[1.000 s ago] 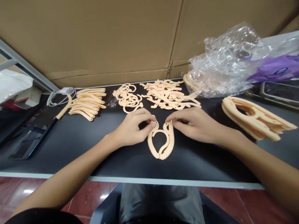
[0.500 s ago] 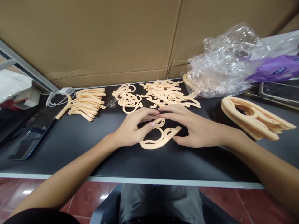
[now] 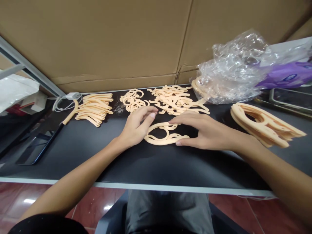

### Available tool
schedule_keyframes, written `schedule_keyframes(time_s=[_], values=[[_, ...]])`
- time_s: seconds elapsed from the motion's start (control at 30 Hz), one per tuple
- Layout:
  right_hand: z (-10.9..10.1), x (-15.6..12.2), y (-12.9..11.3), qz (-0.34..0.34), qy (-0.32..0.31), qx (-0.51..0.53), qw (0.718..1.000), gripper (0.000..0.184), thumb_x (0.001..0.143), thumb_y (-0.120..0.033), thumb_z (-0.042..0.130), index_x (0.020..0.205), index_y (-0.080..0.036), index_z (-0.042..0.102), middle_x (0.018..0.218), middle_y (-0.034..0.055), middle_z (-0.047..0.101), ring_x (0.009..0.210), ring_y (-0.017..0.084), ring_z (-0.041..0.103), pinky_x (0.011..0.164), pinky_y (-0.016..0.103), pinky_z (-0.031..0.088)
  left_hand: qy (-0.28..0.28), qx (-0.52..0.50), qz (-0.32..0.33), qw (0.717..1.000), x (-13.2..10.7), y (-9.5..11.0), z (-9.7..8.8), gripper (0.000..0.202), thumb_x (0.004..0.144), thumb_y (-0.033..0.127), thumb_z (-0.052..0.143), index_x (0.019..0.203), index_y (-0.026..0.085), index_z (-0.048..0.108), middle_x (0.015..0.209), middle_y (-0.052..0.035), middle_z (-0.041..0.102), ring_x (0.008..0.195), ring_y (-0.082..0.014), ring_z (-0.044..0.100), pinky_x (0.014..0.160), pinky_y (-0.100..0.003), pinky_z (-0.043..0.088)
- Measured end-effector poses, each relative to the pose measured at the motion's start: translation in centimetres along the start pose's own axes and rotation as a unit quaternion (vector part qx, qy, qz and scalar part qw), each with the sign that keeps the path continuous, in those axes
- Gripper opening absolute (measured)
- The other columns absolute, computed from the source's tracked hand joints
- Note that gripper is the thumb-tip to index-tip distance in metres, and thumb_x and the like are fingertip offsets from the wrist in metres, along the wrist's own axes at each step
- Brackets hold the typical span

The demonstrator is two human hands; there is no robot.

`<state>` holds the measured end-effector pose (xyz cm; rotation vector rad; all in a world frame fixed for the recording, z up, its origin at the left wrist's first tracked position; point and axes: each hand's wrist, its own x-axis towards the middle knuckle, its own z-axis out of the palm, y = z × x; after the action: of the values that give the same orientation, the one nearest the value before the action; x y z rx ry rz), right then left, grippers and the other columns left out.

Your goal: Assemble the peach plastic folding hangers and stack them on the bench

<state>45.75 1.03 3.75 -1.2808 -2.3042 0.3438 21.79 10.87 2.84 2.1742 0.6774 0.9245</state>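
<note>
A peach plastic loop-shaped piece [image 3: 163, 134] lies flat on the black table [image 3: 156, 162] between my hands. My left hand [image 3: 136, 126] rests at its left end, fingers stretched forward and slightly apart, touching its rim. My right hand [image 3: 202, 131] lies on its right end, fingers extended over the top edge and thumb along the lower edge. Just behind my hands lie a heap of curly peach pieces [image 3: 133, 100] and a heap of flatter peach pieces [image 3: 177, 99].
A stack of curved peach strips [image 3: 94, 104] lies at the back left beside a white cable [image 3: 63, 100]. A stack of large peach frames [image 3: 264, 123] sits at the right. A crumpled clear plastic bag [image 3: 234, 68] and cardboard wall [image 3: 117, 42] stand behind. A dark phone [image 3: 36, 147] lies at the left.
The peach piece has turned from standing lengthwise to lying sideways and flat. Both hands went from pinching its top ends to lying spread over its left and right ends.
</note>
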Motion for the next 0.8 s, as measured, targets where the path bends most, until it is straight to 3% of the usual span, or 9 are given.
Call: schedule_keyframes(time_s=[0.23,0.37,0.47,0.57,0.67,0.8], values=[[-0.2,0.3,-0.7,-0.042,0.102,-0.050,0.993,0.040,0.085,-0.037,0.073,0.120,-0.018,0.066,0.117,0.0097,0.075,0.107,0.027,0.070,0.093,0.041,0.054,0.138,0.083,0.087,0.983,0.3,-0.1,-0.4,0.019,0.099,0.031,0.050,0.106,0.019,0.064,0.110,-0.0069,0.066,0.109,-0.0204,0.060,0.098,-0.036,0.049],[-0.2,0.5,-0.6,-0.077,0.161,-0.080,0.981,0.037,0.085,-0.035,0.073,0.118,-0.019,0.067,0.113,0.0103,0.075,0.106,0.029,0.070,0.094,0.045,0.054,0.177,0.057,0.060,0.981,0.5,-0.6,-0.4,0.021,0.097,0.033,0.052,0.110,0.020,0.059,0.113,-0.0076,0.063,0.109,-0.0206,0.058,0.096,-0.035,0.048],[-0.8,0.3,-0.5,-0.051,0.174,-0.118,0.976,0.035,0.085,-0.033,0.073,0.117,-0.018,0.067,0.116,0.0148,0.073,0.112,0.033,0.067,0.099,0.050,0.051,0.195,0.013,0.024,0.980,0.6,-0.9,-0.1,0.022,0.098,0.036,0.050,0.112,0.020,0.056,0.115,-0.0088,0.060,0.107,-0.0210,0.058,0.095,-0.036,0.048],[-1.3,-0.8,-0.6,-0.015,0.201,-0.169,0.965,0.035,0.085,-0.030,0.073,0.116,-0.015,0.068,0.117,0.0194,0.072,0.115,0.036,0.065,0.102,0.053,0.049,0.180,0.001,0.022,0.983,0.2,-0.7,0.4,0.020,0.098,0.035,0.049,0.111,0.021,0.055,0.113,-0.0083,0.060,0.105,-0.0208,0.057,0.093,-0.036,0.049],[-1.5,-3.2,-0.8,0.033,0.275,-0.212,0.937,0.037,0.081,-0.028,0.077,0.114,-0.016,0.069,0.117,0.0198,0.073,0.109,0.036,0.068,0.098,0.052,0.051,0.124,0.007,0.057,0.991,-0.4,-0.2,0.9,0.018,0.097,0.032,0.050,0.109,0.020,0.057,0.110,-0.0070,0.061,0.101,-0.0186,0.058,0.091,-0.034,0.049],[-1.6,-7.7,-0.9,0.114,0.385,-0.273,0.874,0.030,0.078,-0.035,0.077,0.102,-0.017,0.071,0.100,0.0164,0.077,0.096,0.033,0.073,0.090,0.048,0.057,0.060,0.016,0.101,0.993,-0.9,0.2,1.1,0.014,0.097,0.028,0.051,0.105,0.019,0.058,0.104,-0.0057,0.062,0.093,-0.0160,0.058,0.086,-0.031,0.050]])
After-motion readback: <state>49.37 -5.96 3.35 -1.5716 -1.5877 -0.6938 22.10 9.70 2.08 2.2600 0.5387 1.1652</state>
